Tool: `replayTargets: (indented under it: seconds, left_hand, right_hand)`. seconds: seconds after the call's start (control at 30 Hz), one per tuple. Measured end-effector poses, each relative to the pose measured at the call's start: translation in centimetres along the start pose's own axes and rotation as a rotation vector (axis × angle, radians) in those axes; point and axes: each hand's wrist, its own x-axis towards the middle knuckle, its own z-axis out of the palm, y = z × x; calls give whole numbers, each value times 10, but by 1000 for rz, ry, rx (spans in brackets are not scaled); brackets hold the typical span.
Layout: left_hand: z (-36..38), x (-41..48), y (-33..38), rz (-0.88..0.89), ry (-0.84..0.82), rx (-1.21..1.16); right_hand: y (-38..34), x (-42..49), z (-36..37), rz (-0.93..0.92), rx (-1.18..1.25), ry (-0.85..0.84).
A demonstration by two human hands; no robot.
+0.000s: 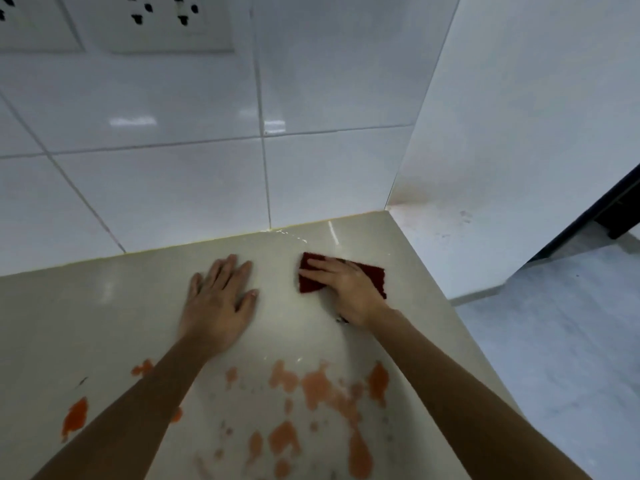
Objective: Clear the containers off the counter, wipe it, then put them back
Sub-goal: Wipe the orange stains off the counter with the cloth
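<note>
tiled wall point(166, 181) and side panel point(519, 133) box counter point(104, 323).

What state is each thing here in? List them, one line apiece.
Glossy beige counter: no containers in view, smeared with orange stains nearer the person.
Dark red rectangular scrub pad: flat on the counter, under the right hand.
Right hand: fingers straight, pressing the pad.
Left hand: flat on the counter, holding nothing.
White wall sockets: nothing plugged in.

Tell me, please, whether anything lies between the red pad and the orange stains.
Nothing visible does: only bare counter separates the red pad, under the right hand, from the orange stains; the left hand lies aside.
</note>
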Motion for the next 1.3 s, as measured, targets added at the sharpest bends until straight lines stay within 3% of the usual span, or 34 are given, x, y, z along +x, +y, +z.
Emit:
replayTargets:
  seconds: [0.07,0.13,0.27,0.33,0.5,0.6,0.67,0.8,0.87,0.97,1.07,1.17,1.3]
  left_hand:
    - [0,0,1,-1,6,-1]
    - [-1,-1,3,-3,8,-5]
    - [-1,1,3,-16,31,-17]
    - [0,2,2,-9,44,-23]
    - [-1,1,3,-16,56,-27]
    - [-3,-1,7,-18,55,-51]
    - [-3,-2,9,-37,87,-55]
    - [-2,-1,5,-73,136,-46]
    - [-1,-2,5,-79,140,-45]
    - [1,-1,4,-94,146,-41]
    - [2,0,3,-110,127,-32]
    - [0,0,3,-113,97,-59]
    - [-2,-2,5,-94,93,-67]
  right_hand:
    - [13,-24,-6,-163,44,-90]
    - [44,-36,-24,-177,33,-62]
    - [79,-1,-48,228,-35,102]
    - [54,27,-35,265,-67,165]
    - [-26,39,9,-19,4,-1]
    - [-3,4,1,-134,49,8]
    - [40,-7,-15,-38,-1,110]
    - [64,26,-35,373,-31,256]
    - [36,50,-23,286,-47,228]
    - [-18,87,9,-1,-9,117]
    - [-50,113,25,-114,-11,35]
    - [-22,111,14,-162,-13,-7]
    - [72,70,-32,-41,18,33]
